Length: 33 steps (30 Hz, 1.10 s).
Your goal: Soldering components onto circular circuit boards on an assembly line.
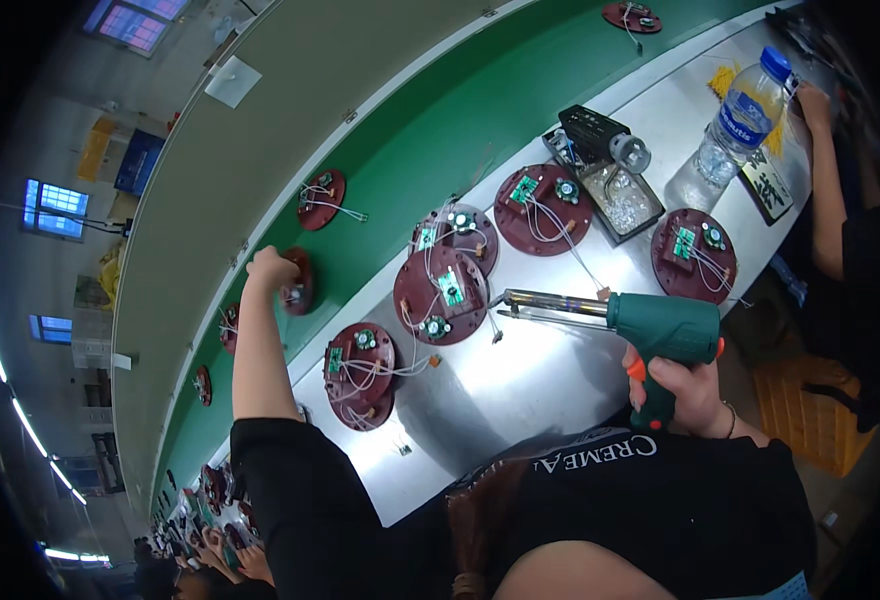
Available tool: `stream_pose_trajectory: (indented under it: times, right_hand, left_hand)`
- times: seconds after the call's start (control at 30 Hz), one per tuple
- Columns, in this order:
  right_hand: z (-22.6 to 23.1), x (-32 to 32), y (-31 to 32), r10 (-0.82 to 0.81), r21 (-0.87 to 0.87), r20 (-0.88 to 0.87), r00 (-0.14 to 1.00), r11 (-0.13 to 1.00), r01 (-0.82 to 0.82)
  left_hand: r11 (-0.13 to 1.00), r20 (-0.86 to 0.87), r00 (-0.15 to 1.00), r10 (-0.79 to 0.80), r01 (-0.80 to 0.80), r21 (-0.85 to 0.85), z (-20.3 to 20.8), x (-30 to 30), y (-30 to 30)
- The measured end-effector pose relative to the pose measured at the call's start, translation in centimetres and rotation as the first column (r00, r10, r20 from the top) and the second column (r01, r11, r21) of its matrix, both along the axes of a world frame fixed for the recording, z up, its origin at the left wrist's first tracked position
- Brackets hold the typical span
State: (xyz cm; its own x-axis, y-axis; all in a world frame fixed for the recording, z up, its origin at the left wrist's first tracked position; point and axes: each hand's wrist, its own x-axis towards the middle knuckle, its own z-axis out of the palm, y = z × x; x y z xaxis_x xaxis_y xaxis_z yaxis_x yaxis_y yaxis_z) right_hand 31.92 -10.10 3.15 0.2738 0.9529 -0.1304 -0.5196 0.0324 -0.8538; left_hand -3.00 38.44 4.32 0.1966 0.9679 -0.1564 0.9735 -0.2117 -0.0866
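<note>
My left hand [272,266] reaches over the green belt, its fingers closed at the edge of a maroon round disc [302,290], slightly blurred. In my right hand [693,393] is a green soldering gun [666,326] with an orange trigger, its long metal tip pointing left. Near that tip, a maroon disc [418,305] with a green circuit board and white wires overlaps another disc [475,240] on the metal table. Similar pieces lie around: a stacked pair [360,350] at the left, one disc [550,235] behind, and another disc [695,275] at the right.
Other discs ride on the green belt [390,150]. At the back stand a soldering iron holder tray [620,200] and a water bottle [743,125] with a blue cap. A co-worker's arm [825,180] is at the right; a yellow crate [810,415] stands below the table.
</note>
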Motion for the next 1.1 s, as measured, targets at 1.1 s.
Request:
stream_pose_trajectory:
  times: [1.1]
  right_hand:
    - [1.6,-2.7,1.0,-0.049,0.050,0.051,0.997,0.998,0.046]
  left_hand:
    - [0.694,0.301,0.636,-0.711,0.702,0.157,3.9,9.6,-36.6]
